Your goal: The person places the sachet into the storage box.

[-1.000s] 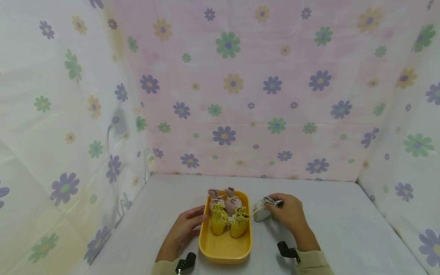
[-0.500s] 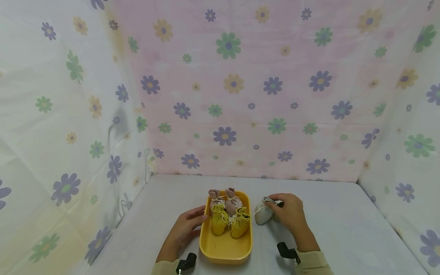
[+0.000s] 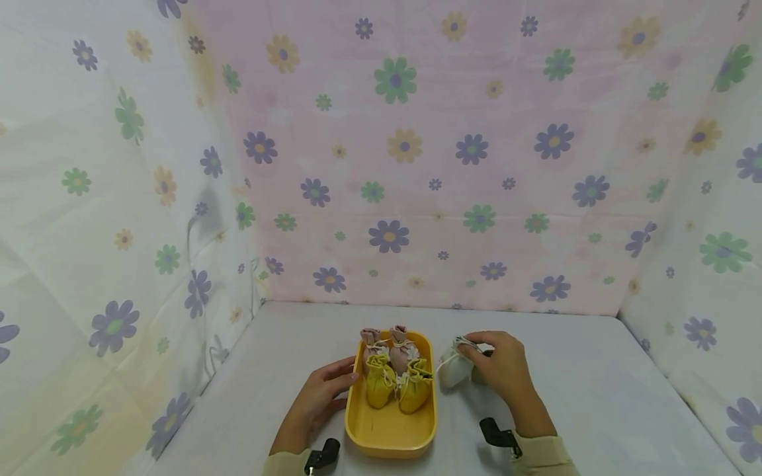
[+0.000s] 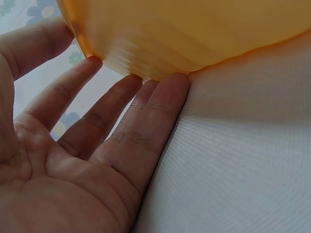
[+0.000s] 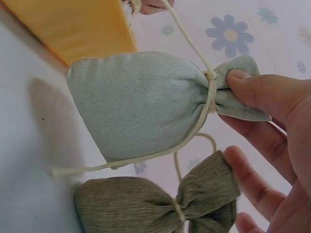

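My right hand [image 3: 503, 363] pinches the gathered neck of a pale grey-green drawstring pouch [image 5: 141, 104] between thumb and finger, just right of a yellow plastic tub [image 3: 389, 433]. Close beside it is a dark olive drawstring pouch [image 5: 131, 204], its neck near my other fingertips; in the head view my hand mostly hides it. My left hand [image 3: 321, 396] rests against the tub's left side, fingers extended, fingertips [image 4: 175, 82] touching the outer wall low down. Inside the tub, two yellow pouches [image 3: 380, 387] stand in front of two dusty-pink pouches [image 3: 401, 354].
A white-covered table [image 3: 595, 390] extends around the tub. Flowered cloth [image 3: 440, 158] hangs behind it and along both sides. Black wrist-camera mounts [image 3: 324, 455] sit at both cuffs.
My right hand keeps its pinch and has lifted the pale pouch's neck slightly, so more of the dark pouch shows behind it. The left hand and tub have not visibly moved.
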Available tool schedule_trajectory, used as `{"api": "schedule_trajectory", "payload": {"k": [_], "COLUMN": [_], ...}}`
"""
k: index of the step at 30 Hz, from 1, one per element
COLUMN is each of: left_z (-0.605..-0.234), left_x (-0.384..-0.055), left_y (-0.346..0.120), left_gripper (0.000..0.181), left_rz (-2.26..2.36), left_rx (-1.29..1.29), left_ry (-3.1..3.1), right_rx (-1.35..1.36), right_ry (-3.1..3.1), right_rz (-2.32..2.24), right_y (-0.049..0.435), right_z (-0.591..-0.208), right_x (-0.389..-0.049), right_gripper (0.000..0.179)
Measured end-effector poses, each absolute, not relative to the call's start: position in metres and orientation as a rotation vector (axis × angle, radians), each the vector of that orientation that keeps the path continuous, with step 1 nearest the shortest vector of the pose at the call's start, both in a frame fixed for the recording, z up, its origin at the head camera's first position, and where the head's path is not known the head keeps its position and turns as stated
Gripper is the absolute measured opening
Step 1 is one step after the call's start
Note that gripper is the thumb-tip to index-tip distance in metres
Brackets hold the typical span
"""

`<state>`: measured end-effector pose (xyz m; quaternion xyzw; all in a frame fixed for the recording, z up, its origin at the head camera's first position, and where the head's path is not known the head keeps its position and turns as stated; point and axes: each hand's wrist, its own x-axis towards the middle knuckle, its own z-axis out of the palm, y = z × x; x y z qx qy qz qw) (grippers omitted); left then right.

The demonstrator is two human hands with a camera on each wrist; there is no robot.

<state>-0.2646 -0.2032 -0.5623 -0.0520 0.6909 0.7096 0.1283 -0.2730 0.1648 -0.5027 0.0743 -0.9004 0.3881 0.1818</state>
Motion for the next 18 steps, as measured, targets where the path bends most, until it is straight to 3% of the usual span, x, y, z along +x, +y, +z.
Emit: {"api": "schedule_trajectory", "payload": {"k": [18], "left_z": [-0.561], "left_x": [-0.264], "left_y": [-0.202], "left_gripper": [0.063], "left_rz": [2.059], "left_rx": [-0.165], "left_ry": [2.013], "right_rx": [0.280], "right_ry": [-2.401], "right_rz": [1.129], "right_y": [0.161], "right_z": [-0.480], "right_x": [-0.258], "right_gripper": [0.019]}}
